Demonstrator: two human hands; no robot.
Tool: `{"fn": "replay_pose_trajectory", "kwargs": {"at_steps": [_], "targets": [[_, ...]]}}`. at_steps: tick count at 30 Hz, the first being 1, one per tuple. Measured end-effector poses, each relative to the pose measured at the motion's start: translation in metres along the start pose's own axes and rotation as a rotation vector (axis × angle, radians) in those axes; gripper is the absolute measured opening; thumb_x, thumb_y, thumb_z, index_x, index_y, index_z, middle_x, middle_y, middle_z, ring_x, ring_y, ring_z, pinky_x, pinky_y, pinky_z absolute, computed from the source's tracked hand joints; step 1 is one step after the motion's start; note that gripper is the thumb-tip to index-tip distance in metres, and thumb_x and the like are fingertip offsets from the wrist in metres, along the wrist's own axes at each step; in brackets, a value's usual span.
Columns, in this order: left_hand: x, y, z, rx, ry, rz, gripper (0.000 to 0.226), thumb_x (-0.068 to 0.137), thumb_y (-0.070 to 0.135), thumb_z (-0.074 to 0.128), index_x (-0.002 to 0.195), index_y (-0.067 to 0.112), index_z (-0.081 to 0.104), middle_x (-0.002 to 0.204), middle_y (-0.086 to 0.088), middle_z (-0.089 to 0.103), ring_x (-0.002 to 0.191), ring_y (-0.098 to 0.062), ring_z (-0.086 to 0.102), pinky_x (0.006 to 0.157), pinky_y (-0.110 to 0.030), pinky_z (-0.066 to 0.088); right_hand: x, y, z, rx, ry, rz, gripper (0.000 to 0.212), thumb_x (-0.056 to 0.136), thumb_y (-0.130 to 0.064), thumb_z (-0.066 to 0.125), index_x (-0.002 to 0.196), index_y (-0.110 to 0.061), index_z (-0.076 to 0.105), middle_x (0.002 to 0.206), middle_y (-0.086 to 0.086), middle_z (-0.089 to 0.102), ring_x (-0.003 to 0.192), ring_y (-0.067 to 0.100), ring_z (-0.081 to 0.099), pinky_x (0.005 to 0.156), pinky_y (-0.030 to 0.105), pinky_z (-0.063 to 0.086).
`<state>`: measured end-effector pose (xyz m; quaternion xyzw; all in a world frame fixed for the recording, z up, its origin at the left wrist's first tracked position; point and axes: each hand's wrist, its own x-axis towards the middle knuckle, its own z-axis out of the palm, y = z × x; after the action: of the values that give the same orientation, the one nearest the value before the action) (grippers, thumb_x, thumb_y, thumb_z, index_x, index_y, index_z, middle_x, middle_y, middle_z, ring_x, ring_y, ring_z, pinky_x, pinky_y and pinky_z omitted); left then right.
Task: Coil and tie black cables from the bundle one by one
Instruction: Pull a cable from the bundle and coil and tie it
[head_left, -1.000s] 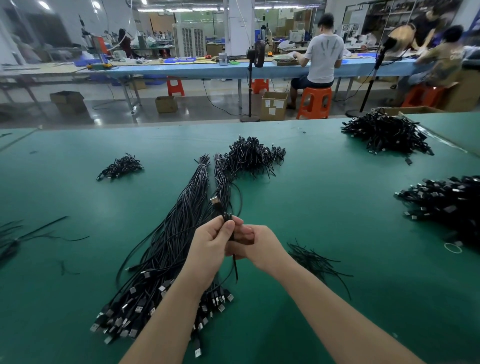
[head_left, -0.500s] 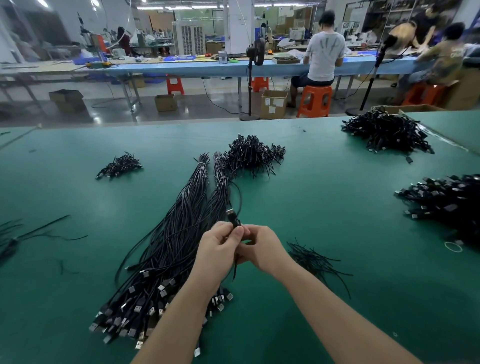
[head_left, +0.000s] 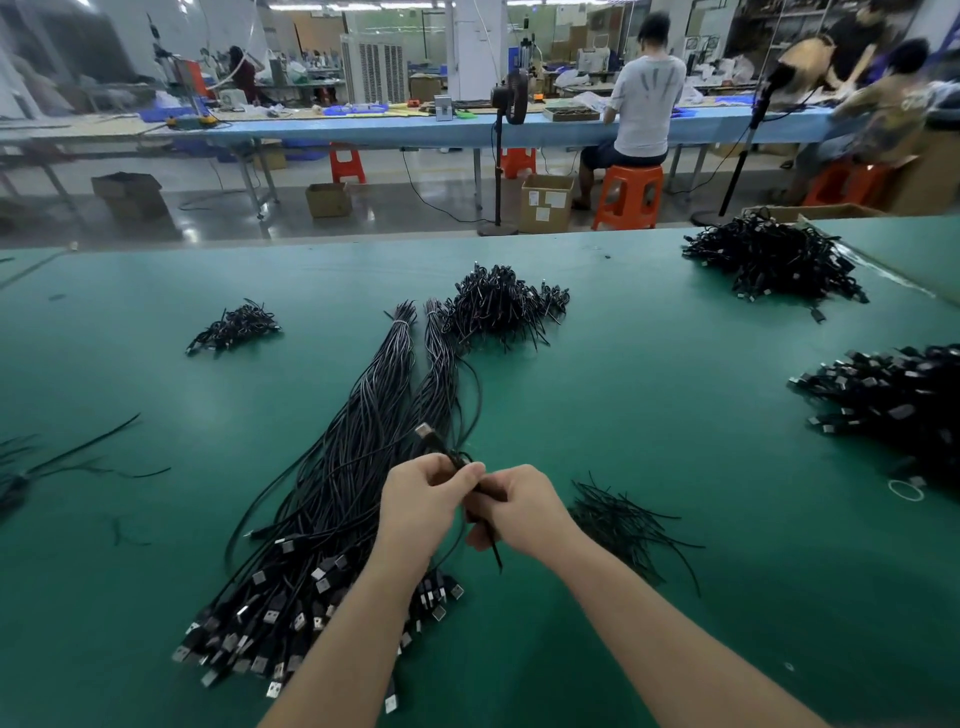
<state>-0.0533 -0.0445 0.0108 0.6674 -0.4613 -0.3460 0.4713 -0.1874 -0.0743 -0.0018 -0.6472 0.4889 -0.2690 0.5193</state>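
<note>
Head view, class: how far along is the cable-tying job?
Done: a coiled-cable pile beyond the bundle, a smaller pile to its left. In hand: left hand and right hand grip one cable. Left: most of the straight bundle.

Two hands, left (head_left: 422, 501) and right (head_left: 519, 506), meet on one cable (head_left: 441, 448). One long bundle (head_left: 332, 499) lies on the green table (head_left: 649, 415). Four heaps of coiled cables: far left (head_left: 234, 327), far middle (head_left: 501, 304), far right (head_left: 774, 260), right edge (head_left: 893, 395). One loose pile of ties (head_left: 623, 525) lies near right. Four orange stools and three cardboard boxes show beyond the table.
</note>
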Motion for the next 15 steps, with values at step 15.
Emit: {"fn": "replay_pose_trajectory", "kwargs": {"at_steps": [15], "targets": [[0.018,-0.019,-0.003,0.426,-0.094,0.15,0.023,0.095,0.035,0.065,0.084,0.016,0.066,0.069,0.008,0.063,0.062,0.0,0.054,0.053,-0.01,0.037,0.002,0.01,0.011,-0.54,-0.047,-0.043,0.02,0.102,-0.027,0.049,0.088,-0.017,0.059,0.074,0.001,0.06,0.061,0.02,0.053,0.052,0.029,0.037]]}}
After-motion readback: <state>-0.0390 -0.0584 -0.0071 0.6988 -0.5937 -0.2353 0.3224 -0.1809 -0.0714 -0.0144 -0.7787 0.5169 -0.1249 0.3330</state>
